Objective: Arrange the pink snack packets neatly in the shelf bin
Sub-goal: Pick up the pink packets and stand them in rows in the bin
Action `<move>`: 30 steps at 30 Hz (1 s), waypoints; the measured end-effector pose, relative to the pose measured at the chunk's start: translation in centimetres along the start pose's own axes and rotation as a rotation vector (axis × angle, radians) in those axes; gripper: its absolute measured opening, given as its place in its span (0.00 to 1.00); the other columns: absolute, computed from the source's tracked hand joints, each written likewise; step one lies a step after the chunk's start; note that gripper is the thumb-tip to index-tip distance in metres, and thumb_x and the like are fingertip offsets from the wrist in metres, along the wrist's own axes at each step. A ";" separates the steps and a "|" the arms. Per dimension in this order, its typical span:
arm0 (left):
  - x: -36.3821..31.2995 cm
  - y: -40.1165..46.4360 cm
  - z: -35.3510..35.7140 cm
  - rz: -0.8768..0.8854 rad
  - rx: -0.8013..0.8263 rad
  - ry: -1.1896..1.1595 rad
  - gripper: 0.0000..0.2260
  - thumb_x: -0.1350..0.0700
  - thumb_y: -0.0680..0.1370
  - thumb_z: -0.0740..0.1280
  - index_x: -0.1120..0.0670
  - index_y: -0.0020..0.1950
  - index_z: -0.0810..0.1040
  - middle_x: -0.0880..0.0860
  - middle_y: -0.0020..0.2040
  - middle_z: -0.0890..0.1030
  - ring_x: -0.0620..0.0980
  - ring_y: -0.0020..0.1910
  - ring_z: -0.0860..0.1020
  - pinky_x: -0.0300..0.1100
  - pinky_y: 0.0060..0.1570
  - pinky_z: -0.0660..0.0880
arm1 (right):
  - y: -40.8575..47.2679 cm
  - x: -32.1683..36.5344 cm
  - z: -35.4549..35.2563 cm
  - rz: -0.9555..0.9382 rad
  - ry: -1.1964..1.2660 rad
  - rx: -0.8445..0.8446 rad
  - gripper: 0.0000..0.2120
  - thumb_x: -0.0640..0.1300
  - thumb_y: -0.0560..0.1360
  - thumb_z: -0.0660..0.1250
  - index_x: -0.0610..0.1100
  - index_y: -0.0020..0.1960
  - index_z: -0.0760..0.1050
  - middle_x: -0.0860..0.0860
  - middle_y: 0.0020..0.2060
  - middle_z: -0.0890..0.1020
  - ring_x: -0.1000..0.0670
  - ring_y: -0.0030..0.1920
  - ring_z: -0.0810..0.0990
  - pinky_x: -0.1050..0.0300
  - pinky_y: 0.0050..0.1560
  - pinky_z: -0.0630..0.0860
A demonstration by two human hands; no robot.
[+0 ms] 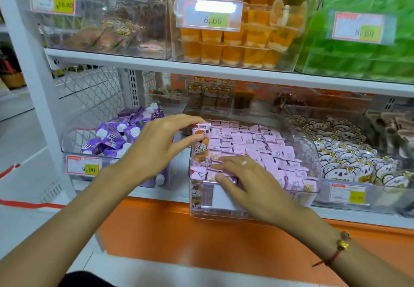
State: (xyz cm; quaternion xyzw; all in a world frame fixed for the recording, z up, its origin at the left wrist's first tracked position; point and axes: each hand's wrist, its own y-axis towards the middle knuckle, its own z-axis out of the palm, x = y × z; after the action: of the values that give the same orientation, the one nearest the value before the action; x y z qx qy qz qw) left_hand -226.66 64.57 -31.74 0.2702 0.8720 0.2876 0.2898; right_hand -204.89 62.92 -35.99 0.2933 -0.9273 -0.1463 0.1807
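Observation:
A clear plastic shelf bin (312, 159) in the middle of the lower shelf is filled with rows of small pink snack packets (257, 143). My left hand (156, 147) pinches one pink packet with an orange picture (201, 145) between thumb and fingers, holding it upright at the bin's left wall. My right hand (244, 179), wearing a ring, lies with straight fingers on the front-left packets near the bin's front rim.
To the left stands a bin of purple packets (116, 136) with a price tag. A bin of white bear-print packets (349, 159) stands to the right. Orange jelly cups (242, 40) fill the shelf above. An orange ledge (179, 230) runs below the shelf.

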 end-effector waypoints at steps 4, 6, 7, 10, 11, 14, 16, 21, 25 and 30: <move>-0.3 0.5 0.5 0.025 0.042 0.010 0.18 0.45 0.74 0.64 0.50 0.61 0.78 0.45 0.57 0.81 0.43 0.55 0.78 0.40 0.56 0.74 | 1.2 -0.2 0.1 0.069 0.107 -0.016 0.13 0.53 0.80 0.56 0.51 0.55 0.77 0.57 0.46 0.78 0.54 0.49 0.72 0.56 0.47 0.69; -0.3 0.9 0.6 0.044 0.077 0.028 0.16 0.46 0.76 0.65 0.49 0.61 0.78 0.45 0.58 0.80 0.43 0.57 0.77 0.41 0.57 0.73 | 1.9 -0.4 0.1 0.112 0.152 -0.016 0.11 0.54 0.79 0.59 0.51 0.54 0.77 0.55 0.46 0.79 0.53 0.50 0.74 0.53 0.49 0.73; -0.2 1.0 0.7 0.042 0.084 0.024 0.15 0.47 0.76 0.66 0.49 0.61 0.78 0.44 0.58 0.80 0.42 0.57 0.76 0.41 0.57 0.73 | 2.3 -0.5 0.1 0.141 0.218 -0.032 0.11 0.56 0.78 0.61 0.51 0.53 0.75 0.56 0.45 0.79 0.53 0.49 0.76 0.52 0.49 0.74; 0.0 0.7 1.3 -0.051 0.047 -0.145 0.13 0.50 0.75 0.68 0.48 0.59 0.78 0.42 0.55 0.80 0.38 0.55 0.77 0.37 0.57 0.73 | 3.4 -0.1 0.1 0.119 0.305 -0.115 0.15 0.59 0.72 0.67 0.50 0.52 0.70 0.56 0.45 0.78 0.54 0.45 0.76 0.54 0.44 0.74; 0.1 0.4 1.5 -0.100 0.016 -0.229 0.13 0.51 0.75 0.69 0.48 0.59 0.78 0.41 0.55 0.80 0.37 0.55 0.77 0.35 0.57 0.73 | 3.7 0.2 0.3 0.090 0.330 -0.134 0.16 0.58 0.72 0.68 0.50 0.53 0.69 0.56 0.45 0.78 0.54 0.43 0.76 0.55 0.42 0.73; 0.2 -0.4 2.1 -0.200 -0.112 -0.408 0.14 0.56 0.74 0.71 0.48 0.59 0.78 0.40 0.54 0.81 0.36 0.55 0.78 0.30 0.55 0.72 | 4.3 0.6 0.6 0.100 0.539 -0.180 0.17 0.54 0.72 0.69 0.52 0.57 0.69 0.57 0.46 0.79 0.55 0.38 0.78 0.55 0.40 0.76; 0.2 -0.8 2.3 -0.217 -0.162 -0.467 0.14 0.57 0.74 0.72 0.49 0.59 0.78 0.40 0.52 0.82 0.37 0.54 0.78 0.29 0.54 0.72 | 4.5 0.6 0.7 0.098 0.545 -0.188 0.19 0.54 0.72 0.69 0.56 0.60 0.68 0.58 0.47 0.79 0.56 0.39 0.79 0.58 0.40 0.77; -0.3 -1.8 2.4 -0.142 -0.264 -0.253 0.19 0.55 0.73 0.72 0.50 0.63 0.75 0.43 0.58 0.78 0.39 0.57 0.75 0.34 0.58 0.71 | 5.2 1.2 0.7 0.094 0.562 -0.262 0.11 0.48 0.75 0.68 0.49 0.56 0.73 0.56 0.45 0.81 0.58 0.41 0.80 0.63 0.36 0.77; 0.2 -2.3 2.0 0.050 -0.039 0.192 0.16 0.44 0.76 0.66 0.54 0.57 0.78 0.48 0.55 0.78 0.48 0.57 0.73 0.42 0.60 0.67 | 5.2 -0.3 -0.3 0.465 0.992 -0.391 0.14 0.47 0.76 0.67 0.42 0.58 0.74 0.50 0.47 0.84 0.57 0.41 0.83 0.65 0.40 0.78; 0.9 -3.3 2.3 0.198 0.254 0.491 0.25 0.34 0.77 0.55 0.50 0.57 0.81 0.48 0.63 0.77 0.49 0.67 0.70 0.46 0.70 0.59 | 4.5 -1.1 -1.0 0.546 1.107 -0.376 0.23 0.49 0.74 0.69 0.45 0.65 0.64 0.54 0.35 0.85 0.56 0.35 0.83 0.63 0.37 0.79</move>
State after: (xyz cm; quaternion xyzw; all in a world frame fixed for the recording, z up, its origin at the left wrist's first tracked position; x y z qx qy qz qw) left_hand -226.80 63.63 -35.78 0.3104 0.9144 0.2599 0.0047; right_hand -205.83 66.97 -33.66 0.0422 -0.6966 -0.0819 0.7115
